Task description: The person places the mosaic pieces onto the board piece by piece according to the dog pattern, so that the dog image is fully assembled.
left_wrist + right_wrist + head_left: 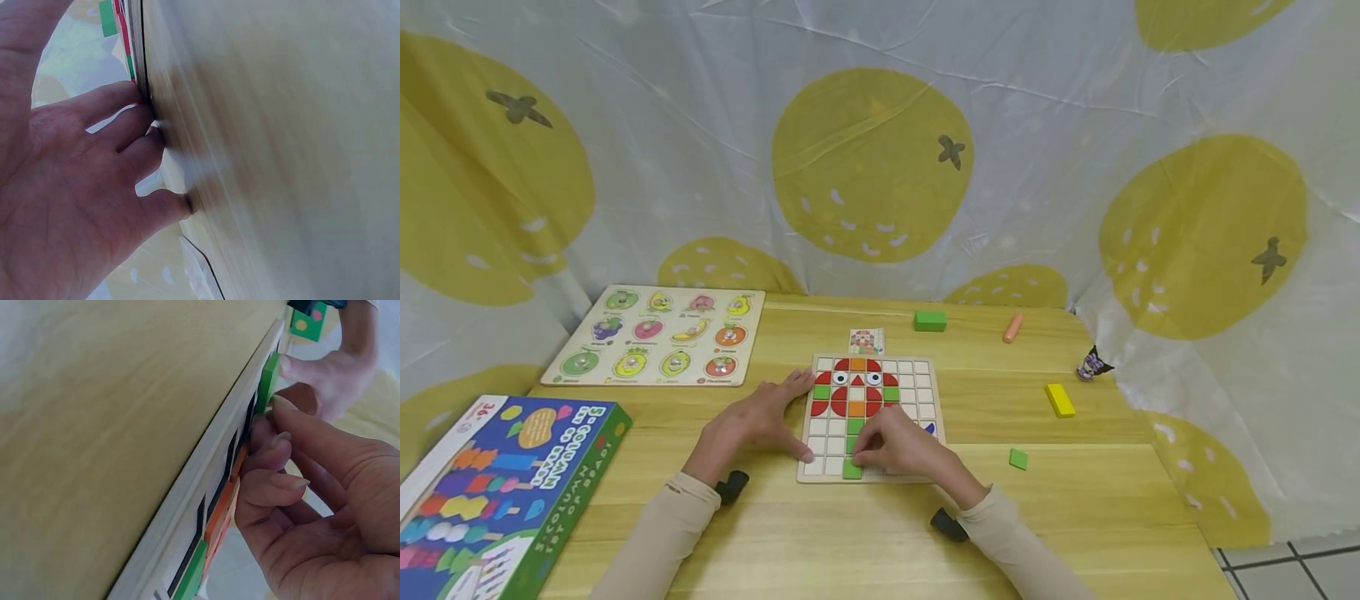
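A square grid board (910, 367) lies on the table, its upper part filled with red, white, orange and green tiles around two eye shapes. Down its middle runs a column of green tiles (855, 425). My right hand (901, 446) is over the lower middle of the board, thumb and curled fingers pinching at a green tile (268, 381) near the bottom edge. Fingers spread, my left hand (756, 421) rests along the board's left side, the thumb at the lower left corner. In the left wrist view, its fingertips (187, 206) touch down beside the board.
A small picture card (867, 341) is behind the board. To the right lie a loose green tile (1018, 459), a yellow block (1060, 400), a green block (930, 321), an orange stick (1013, 327) and a figurine (1092, 367). A fruit puzzle (658, 337) and a box (512, 492) are left.
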### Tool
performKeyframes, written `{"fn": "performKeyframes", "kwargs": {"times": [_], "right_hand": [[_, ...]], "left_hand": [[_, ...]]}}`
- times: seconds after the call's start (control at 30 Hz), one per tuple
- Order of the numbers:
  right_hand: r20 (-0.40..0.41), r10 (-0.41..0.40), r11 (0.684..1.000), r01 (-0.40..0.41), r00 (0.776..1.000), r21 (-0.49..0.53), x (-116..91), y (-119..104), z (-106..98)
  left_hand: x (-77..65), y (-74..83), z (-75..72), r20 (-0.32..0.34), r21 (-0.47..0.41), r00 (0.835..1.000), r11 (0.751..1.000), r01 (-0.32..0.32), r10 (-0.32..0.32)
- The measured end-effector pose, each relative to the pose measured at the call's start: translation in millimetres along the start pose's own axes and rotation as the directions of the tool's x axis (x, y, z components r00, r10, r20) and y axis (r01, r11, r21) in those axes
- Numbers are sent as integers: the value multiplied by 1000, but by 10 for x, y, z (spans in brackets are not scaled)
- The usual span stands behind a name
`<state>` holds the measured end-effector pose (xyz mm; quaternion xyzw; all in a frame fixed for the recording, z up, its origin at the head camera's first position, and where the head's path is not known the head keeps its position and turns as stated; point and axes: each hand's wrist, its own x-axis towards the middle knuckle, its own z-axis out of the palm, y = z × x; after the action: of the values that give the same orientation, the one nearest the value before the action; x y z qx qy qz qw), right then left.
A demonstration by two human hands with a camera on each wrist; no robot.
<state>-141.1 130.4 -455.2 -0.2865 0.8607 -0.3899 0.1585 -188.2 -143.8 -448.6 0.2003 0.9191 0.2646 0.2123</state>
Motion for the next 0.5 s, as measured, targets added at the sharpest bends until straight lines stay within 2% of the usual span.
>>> {"fn": "performKeyframes", "kwargs": {"times": [0.33, 0.5], "right_hand": [[40, 3, 998, 0, 999, -69, -38, -42, 16], [11, 1, 996, 0, 1000, -87, -37, -58, 14]], "left_hand": [[-10, 17, 3, 1, -7, 1000, 1000, 14, -14], [-5, 16, 3, 0, -8, 1000, 1000, 16, -16]]}}
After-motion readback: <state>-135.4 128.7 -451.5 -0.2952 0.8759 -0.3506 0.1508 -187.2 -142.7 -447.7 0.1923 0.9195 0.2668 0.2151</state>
